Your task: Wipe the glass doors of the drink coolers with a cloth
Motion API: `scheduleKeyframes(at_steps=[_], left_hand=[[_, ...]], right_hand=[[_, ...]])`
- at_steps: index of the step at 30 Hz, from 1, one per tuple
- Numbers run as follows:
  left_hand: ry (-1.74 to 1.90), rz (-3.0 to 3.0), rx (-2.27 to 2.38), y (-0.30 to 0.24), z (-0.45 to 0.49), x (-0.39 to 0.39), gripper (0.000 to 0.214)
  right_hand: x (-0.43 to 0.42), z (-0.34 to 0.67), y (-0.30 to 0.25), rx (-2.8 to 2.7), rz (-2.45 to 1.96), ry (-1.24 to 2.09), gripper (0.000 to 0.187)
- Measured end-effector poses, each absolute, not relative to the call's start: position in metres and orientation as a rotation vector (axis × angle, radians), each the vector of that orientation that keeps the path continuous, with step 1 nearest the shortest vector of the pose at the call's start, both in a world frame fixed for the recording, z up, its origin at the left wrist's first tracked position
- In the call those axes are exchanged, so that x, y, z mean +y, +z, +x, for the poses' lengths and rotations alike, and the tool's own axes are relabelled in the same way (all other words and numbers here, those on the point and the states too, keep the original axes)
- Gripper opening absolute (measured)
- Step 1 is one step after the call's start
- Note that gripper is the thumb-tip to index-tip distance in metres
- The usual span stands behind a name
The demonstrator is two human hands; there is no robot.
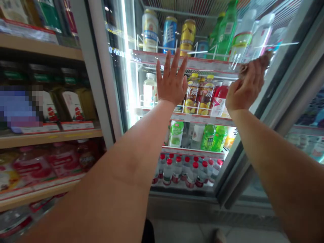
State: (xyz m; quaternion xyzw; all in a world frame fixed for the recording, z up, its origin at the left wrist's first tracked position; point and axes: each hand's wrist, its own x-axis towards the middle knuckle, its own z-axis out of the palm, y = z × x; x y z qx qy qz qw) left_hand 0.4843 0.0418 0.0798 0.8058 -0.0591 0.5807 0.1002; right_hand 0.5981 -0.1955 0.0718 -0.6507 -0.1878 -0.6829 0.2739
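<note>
Both of my arms reach out to a lit drinks fridge with a glass door [118, 67]. My left hand [170, 82] is open, its fingers spread and its palm turned to the glass; it looks to lie flat on the pane. Farther right and at about the same height, my right hand [245, 86] is closed on a crumpled brown cloth [268, 57], held against or close to the glass. Parts of the cloth stick out past the fingers, and the rest is hidden by the hand. Behind the pane stand a gold can [188, 35] and green bottles [227, 30].
Lower fridge shelves hold yellow-capped bottles [192, 94], a green carton [176, 133] and several red-capped bottles [177, 168]. A metal door frame [235, 172] runs along the right. On the left, wooden shelves [50, 135] carry bottles and pink packs [60, 162].
</note>
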Motion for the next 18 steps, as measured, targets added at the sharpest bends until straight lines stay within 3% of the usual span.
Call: scheduleKeyframes(at_steps=[6,10,18], left_hand=[[1.798,2.338,-0.187,0.080,0.485,0.043,0.075],[1.798,2.345,-0.195,0.079,0.485,0.043,0.081],[1.784,2.327,-0.189,0.080,0.485,0.042,0.073]], right_hand=[[-0.201,0.610,0.074,-0.335,-1.620,-1.880,0.061],[-0.197,0.599,0.069,-0.395,-1.693,-1.876,0.061],[-0.196,0.590,0.069,-0.468,-1.762,-1.811,0.059]])
